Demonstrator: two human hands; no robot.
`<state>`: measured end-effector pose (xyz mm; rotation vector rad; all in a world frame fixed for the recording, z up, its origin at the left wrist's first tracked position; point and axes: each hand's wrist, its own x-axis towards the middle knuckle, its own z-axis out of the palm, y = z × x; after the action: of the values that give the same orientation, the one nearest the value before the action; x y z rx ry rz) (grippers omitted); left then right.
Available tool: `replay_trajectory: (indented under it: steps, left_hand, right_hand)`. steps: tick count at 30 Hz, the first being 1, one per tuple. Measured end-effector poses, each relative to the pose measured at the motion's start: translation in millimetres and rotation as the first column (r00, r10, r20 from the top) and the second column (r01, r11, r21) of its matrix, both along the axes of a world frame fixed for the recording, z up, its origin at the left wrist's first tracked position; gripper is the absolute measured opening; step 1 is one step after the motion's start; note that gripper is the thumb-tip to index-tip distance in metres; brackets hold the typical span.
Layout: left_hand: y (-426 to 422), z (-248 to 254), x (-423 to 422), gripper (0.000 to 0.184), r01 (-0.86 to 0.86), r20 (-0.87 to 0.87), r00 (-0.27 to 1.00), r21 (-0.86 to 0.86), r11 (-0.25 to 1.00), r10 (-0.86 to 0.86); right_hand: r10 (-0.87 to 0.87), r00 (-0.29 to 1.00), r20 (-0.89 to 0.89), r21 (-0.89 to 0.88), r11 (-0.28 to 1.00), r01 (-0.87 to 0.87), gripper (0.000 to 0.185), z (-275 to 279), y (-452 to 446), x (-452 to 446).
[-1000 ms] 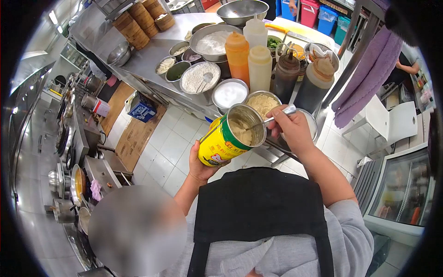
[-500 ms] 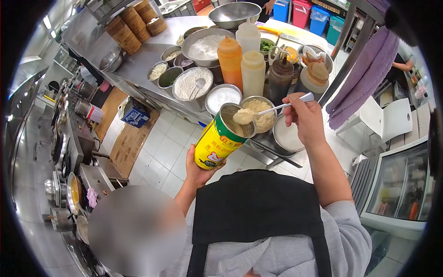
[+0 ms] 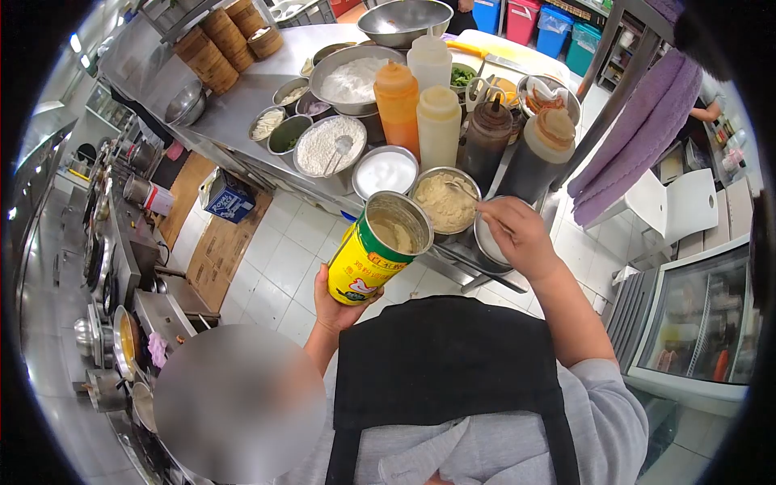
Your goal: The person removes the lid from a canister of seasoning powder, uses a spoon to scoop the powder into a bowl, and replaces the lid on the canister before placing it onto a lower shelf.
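A yellow and green can is tilted in my left hand, whose fingers wrap round its lower part; pale yellow powder shows inside its open mouth. Just right of the can, a metal bowl of pale yellow powder stands at the counter's edge. My right hand grips a metal spoon by its handle, with the spoon's head down in that bowl's powder. A bowl of fine white powder is beside it, and another white-filled container lies partly hidden under my right hand.
Squeeze bottles stand behind the bowls on the steel counter. A larger bowl of white powder holds a spoon. Bamboo steamers are at the back left. A purple towel hangs at the right, above a white chair.
The spoon, loaded with powder above the can's mouth half a second ago, has moved right and down into the bowl of pale yellow powder. The can has shifted slightly down and left.
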<state>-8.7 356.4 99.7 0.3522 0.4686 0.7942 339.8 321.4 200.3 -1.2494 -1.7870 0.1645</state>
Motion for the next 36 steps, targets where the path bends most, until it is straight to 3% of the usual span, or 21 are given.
replay_trajectory:
  steps: [6,8,9,10,12,14,16,18,20,21,23,26,28,32,36]
  left_hand:
    - [-3,3,-7,0.077,-0.016,-0.043,0.999,-0.022,1.0,0.015]
    - [-4,2,-8,0.079,-0.034,-0.084,0.996,-0.022,0.999,0.032]
    - [-5,1,-8,0.081,-0.044,-0.122,0.992,-0.023,0.999,0.041]
    - [-6,2,-8,0.081,-0.05,-0.129,0.991,-0.026,0.998,0.047]
    - [-5,4,-6,0.081,-0.022,-0.114,0.993,0.011,1.0,0.023]
    - [-5,4,-7,0.079,0.019,-0.028,0.999,0.017,1.0,-0.019]
    - [-7,12,-1,0.08,0.008,-0.052,0.999,0.072,0.997,-0.004]
    - [-7,17,3,0.08,0.004,-0.069,0.998,0.088,0.996,0.002]
    - [-8,16,3,0.081,-0.004,-0.085,0.996,0.104,0.995,0.013]
    - [-8,13,1,0.081,0.012,-0.062,0.998,0.079,0.997,-0.007]
    - [-9,9,1,0.081,0.028,-0.04,0.999,0.051,0.998,-0.026]
    - [-11,7,4,0.08,-0.024,-0.111,0.993,0.004,1.0,0.025]
    - [-8,0,2,0.08,0.117,-0.021,0.993,0.039,0.992,-0.116]
    - [-5,-11,5,0.078,0.117,0.016,0.993,0.013,0.993,-0.117]
    - [-5,-4,14,0.074,0.078,-0.011,0.997,-0.004,0.997,-0.078]
  right_hand:
    - [0.028,0.999,-0.045,0.096,0.995,-0.024,0.02,19,-20,-3]
    - [0.093,0.834,-0.544,0.05,0.996,-0.078,0.016,15,-27,-10]
    - [0.157,0.793,-0.589,0.058,0.987,-0.152,0.014,22,-31,-13]
    - [0.16,0.788,-0.595,0.056,0.986,-0.157,0.014,28,-35,-17]
    - [0.244,0.774,-0.585,-0.079,0.932,-0.353,0.013,36,-39,-25]
    - [0.227,0.798,-0.559,-0.141,0.922,-0.362,0.011,40,-39,-35]
    - [0.261,0.948,-0.181,-0.163,0.943,-0.29,0.011,43,-34,-41]
    - [0.265,0.948,-0.178,-0.182,0.938,-0.297,0.011,32,-32,-47]
    - [0.191,0.878,-0.439,-0.316,0.882,-0.35,0.013,17,-34,-52]
    - [0.192,0.877,-0.44,-0.316,0.881,-0.351,0.013,16,-34,-54]
    - [-0.043,0.675,-0.736,-0.45,0.776,-0.441,0.017,15,-34,-57]
    - [-0.167,0.581,-0.797,-0.495,0.732,-0.468,0.02,12,-27,-52]
    - [-0.183,0.553,-0.813,-0.481,0.747,-0.459,0.021,10,-23,-49]
    - [-0.23,0.462,-0.857,-0.443,0.787,-0.429,0.018,15,-16,-43]
    - [-0.232,0.448,-0.864,-0.425,0.813,-0.398,0.018,22,-10,-34]
